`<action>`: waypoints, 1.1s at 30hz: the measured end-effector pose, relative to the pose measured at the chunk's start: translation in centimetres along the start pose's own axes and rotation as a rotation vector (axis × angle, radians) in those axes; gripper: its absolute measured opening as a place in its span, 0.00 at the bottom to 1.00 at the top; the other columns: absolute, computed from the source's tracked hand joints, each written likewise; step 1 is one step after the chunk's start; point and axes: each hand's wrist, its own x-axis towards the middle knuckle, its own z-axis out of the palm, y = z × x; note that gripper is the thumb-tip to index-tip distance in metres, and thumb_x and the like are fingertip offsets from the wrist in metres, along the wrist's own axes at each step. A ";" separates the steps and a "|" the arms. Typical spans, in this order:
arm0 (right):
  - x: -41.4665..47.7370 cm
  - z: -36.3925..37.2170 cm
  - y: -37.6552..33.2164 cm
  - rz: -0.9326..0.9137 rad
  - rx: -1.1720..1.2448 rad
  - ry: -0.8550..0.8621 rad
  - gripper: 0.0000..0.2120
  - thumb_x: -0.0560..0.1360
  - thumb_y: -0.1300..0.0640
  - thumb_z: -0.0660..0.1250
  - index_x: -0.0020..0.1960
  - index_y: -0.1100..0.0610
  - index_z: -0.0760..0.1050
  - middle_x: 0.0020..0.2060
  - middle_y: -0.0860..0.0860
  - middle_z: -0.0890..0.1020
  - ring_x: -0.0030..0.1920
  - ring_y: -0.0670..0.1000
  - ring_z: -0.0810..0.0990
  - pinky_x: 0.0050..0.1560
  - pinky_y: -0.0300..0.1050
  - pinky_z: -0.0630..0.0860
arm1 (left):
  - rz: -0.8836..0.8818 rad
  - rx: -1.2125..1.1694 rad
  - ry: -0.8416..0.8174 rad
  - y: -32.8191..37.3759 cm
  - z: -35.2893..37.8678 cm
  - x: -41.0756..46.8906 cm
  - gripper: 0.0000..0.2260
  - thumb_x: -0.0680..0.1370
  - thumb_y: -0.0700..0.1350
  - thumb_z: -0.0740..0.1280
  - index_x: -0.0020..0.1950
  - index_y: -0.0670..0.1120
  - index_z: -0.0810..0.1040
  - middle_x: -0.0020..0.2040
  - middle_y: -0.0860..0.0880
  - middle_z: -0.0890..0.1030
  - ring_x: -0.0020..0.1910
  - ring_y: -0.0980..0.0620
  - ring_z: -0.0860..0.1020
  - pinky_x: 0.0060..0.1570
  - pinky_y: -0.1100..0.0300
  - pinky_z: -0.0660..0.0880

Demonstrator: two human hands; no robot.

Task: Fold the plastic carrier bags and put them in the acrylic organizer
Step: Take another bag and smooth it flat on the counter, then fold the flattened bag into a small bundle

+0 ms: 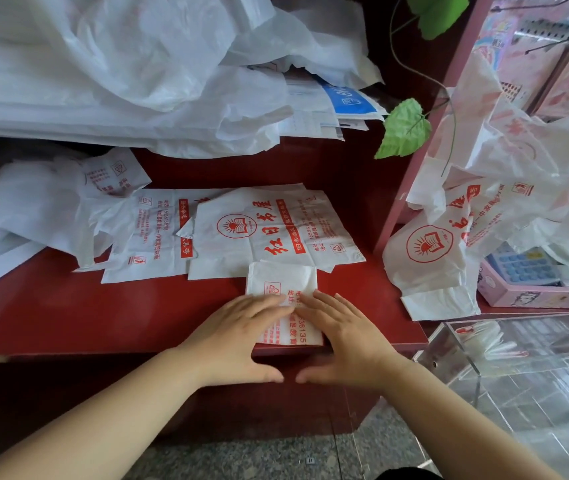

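Head view. A folded carrier bag (281,282), white with red print, lies as a small rectangle at the front edge of the red counter (103,313). Both hands press on its near half. The left hand (238,336) lies palm down, fingers (269,303) straight and close together, their tips on the bag's left part. The right hand (342,337) mirrors it, with straight fingers (317,301) flat on the bag's right part. Neither hand grips anything. Both thumbs reach over the counter's front edge and point toward each other, close but apart.

Just behind the folded bag, touching its far edge, an unfolded bag (276,230) lies flat with a round red emblem, overlapping a second flat bag (151,233) to its left. A heap of white bags (120,64) fills the far left. Loose printed bags (466,237) are piled at the right, above the clear acrylic organizer (518,375), which stands at lower right, beside the counter and near the right hand.
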 end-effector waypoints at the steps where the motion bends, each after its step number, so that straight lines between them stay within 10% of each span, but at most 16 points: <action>1: -0.5 0.3 -0.1 -0.021 -0.047 0.062 0.41 0.62 0.27 0.56 0.66 0.53 0.67 0.66 0.49 0.70 0.67 0.48 0.68 0.68 0.52 0.61 | 0.068 0.063 0.101 0.0 0.4 -0.5 0.40 0.65 0.65 0.66 0.73 0.57 0.57 0.69 0.63 0.55 0.68 0.66 0.51 0.68 0.69 0.53; 4: -1.8 2.1 -0.1 -0.072 -0.028 0.231 0.27 0.60 0.46 0.69 0.57 0.52 0.71 0.54 0.51 0.81 0.55 0.52 0.80 0.56 0.52 0.72 | 0.152 0.075 0.366 -0.6 1.8 -1.8 0.29 0.58 0.50 0.79 0.57 0.49 0.78 0.54 0.51 0.81 0.56 0.58 0.69 0.60 0.60 0.68; 11: -2.1 1.9 -1.5 0.170 0.327 0.484 0.11 0.68 0.53 0.63 0.41 0.57 0.81 0.41 0.50 0.84 0.49 0.47 0.75 0.48 0.34 0.70 | -0.222 -0.389 0.535 0.7 1.4 -2.0 0.11 0.71 0.50 0.69 0.48 0.47 0.84 0.48 0.54 0.83 0.51 0.58 0.77 0.55 0.60 0.74; 15: -1.5 1.6 -2.6 0.449 0.453 0.544 0.19 0.74 0.56 0.66 0.28 0.46 0.63 0.30 0.41 0.71 0.41 0.48 0.70 0.43 0.39 0.57 | -0.454 -0.489 0.534 1.3 0.9 -1.0 0.09 0.74 0.46 0.68 0.52 0.46 0.81 0.50 0.51 0.83 0.51 0.52 0.79 0.51 0.58 0.74; 21: 0.8 1.3 -3.0 0.700 0.407 0.463 0.07 0.77 0.51 0.60 0.45 0.54 0.74 0.32 0.41 0.69 0.47 0.47 0.68 0.44 0.38 0.50 | -0.657 -0.422 0.590 1.9 0.4 0.8 0.11 0.75 0.49 0.67 0.53 0.44 0.76 0.42 0.53 0.77 0.43 0.51 0.76 0.36 0.60 0.68; 26: 1.4 1.2 -3.5 0.782 0.328 0.451 0.11 0.77 0.50 0.59 0.58 0.53 0.70 0.40 0.43 0.73 0.55 0.48 0.70 0.51 0.41 0.53 | -0.677 -0.268 0.547 2.3 0.2 1.7 0.17 0.75 0.49 0.67 0.62 0.46 0.70 0.56 0.49 0.78 0.50 0.48 0.78 0.47 0.58 0.71; 33: 1.4 1.4 -3.5 0.720 0.174 0.385 0.23 0.79 0.53 0.54 0.73 0.46 0.56 0.51 0.46 0.77 0.59 0.48 0.67 0.53 0.42 0.53 | -0.174 0.210 0.455 1.2 1.5 2.4 0.26 0.62 0.36 0.76 0.59 0.44 0.79 0.61 0.44 0.78 0.63 0.45 0.73 0.62 0.44 0.64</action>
